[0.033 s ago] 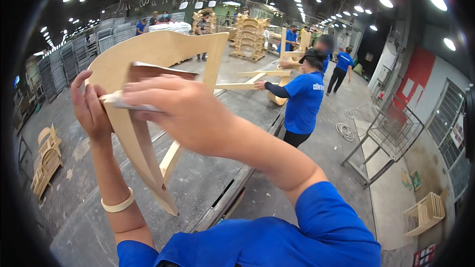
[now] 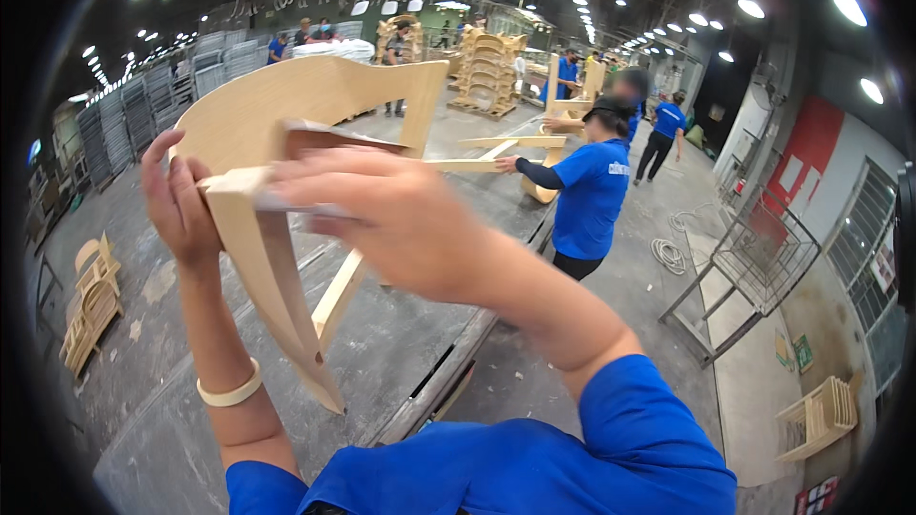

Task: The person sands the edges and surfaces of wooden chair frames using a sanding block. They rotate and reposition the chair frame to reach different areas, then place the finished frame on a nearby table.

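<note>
A pale wooden chair frame (image 2: 296, 91) with a wide curved back rises above the grey worktable (image 2: 229, 420). Its near leg (image 2: 277, 277) slants down toward me. My left hand (image 2: 181, 205) is closed around the frame's left side, close to the leg's top end. In my right hand (image 2: 391, 215) is a folded sheet of sandpaper (image 2: 348, 138), brown on the side that shows. That hand is slightly blurred and lies across the leg's top end with the sheet; where exactly the paper touches the wood is hidden by my fingers.
A co-worker in a blue shirt (image 2: 587, 186) handles wooden parts (image 2: 510, 143) farther along the table. Stacked chair frames (image 2: 482, 72) stand behind. At right are a metal wire rack (image 2: 759, 253) and a coiled hose (image 2: 671, 255); more chair frames (image 2: 93, 300) sit at left.
My right hand and the sandpaper have shifted right along the leg's top end, baring more of it. My left hand keeps its hold on the frame.
</note>
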The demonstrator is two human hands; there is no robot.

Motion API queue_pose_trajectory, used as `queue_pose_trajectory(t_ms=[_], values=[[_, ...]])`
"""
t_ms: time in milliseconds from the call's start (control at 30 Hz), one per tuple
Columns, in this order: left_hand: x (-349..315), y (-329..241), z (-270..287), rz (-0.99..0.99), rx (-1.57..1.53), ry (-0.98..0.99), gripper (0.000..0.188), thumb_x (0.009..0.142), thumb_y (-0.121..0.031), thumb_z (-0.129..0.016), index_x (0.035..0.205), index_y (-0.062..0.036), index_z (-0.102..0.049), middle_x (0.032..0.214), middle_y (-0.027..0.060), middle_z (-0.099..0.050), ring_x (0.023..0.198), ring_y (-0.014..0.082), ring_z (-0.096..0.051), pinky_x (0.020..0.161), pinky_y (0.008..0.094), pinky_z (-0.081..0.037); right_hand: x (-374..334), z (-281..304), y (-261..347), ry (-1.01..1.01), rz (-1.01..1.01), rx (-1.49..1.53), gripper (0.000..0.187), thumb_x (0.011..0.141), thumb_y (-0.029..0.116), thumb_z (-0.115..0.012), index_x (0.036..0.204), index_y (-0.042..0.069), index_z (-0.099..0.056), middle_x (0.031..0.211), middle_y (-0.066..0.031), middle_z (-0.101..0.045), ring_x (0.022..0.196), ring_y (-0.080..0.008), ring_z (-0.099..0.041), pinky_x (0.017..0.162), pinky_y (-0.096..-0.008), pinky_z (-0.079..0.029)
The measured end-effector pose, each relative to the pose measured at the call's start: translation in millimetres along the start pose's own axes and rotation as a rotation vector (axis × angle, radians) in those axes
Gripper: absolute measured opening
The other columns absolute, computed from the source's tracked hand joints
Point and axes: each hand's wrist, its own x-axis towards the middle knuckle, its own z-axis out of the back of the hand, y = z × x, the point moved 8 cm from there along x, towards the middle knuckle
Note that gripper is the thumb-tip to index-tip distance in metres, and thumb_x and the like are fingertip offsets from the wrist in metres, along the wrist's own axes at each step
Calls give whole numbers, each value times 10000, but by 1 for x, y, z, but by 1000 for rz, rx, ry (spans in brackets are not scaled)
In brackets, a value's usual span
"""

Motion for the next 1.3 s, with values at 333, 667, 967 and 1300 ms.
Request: queue_pose_trajectory(t_ms=[333, 667, 967, 1300], values=[[37, 1, 14, -3, 87, 131, 364, 981, -338, -448, 1060, -30, -624, 748, 34, -549, 689, 130, -508, 631, 290, -410, -207, 393, -130, -535, -1081, -1088, 416, 902, 241, -591, 1186, -56, -535, 1108, -163, -625, 999, -230, -617, 866, -333, -484], [11, -67, -6, -181, 197, 273, 206, 751, -103, -702, 936, -20, -662, 883, 114, -647, 857, 244, -593, 779, 333, -461, -286, 139, -164, -378, -1060, 83, 316, 782, -9, -599, 1098, -25, -610, 976, -51, -650, 873, -128, -609, 784, -281, -482], [13, -48, 59, -67, -19, 268, 231, 861, -99, -558, 1051, 17, -621, 1012, 86, -599, 998, 180, -535, 929, 316, -381, -251, 200, -123, -525, -948, -151, 469, 788, 44, -625, 1243, -38, -548, 1150, -91, -608, 1054, -176, -563, 948, -320, -425], [-3, -66, 46, -47, -120, 309, 390, 913, -306, -468, 1046, 51, -549, 1080, 171, -531, 1077, 271, -475, 1016, 413, -309, -196, 373, -106, -939, -544, -401, 406, 813, -30, -540, 1216, -4, -582, 1071, -102, -657, 948, -181, -624, 841, -285, -470]])
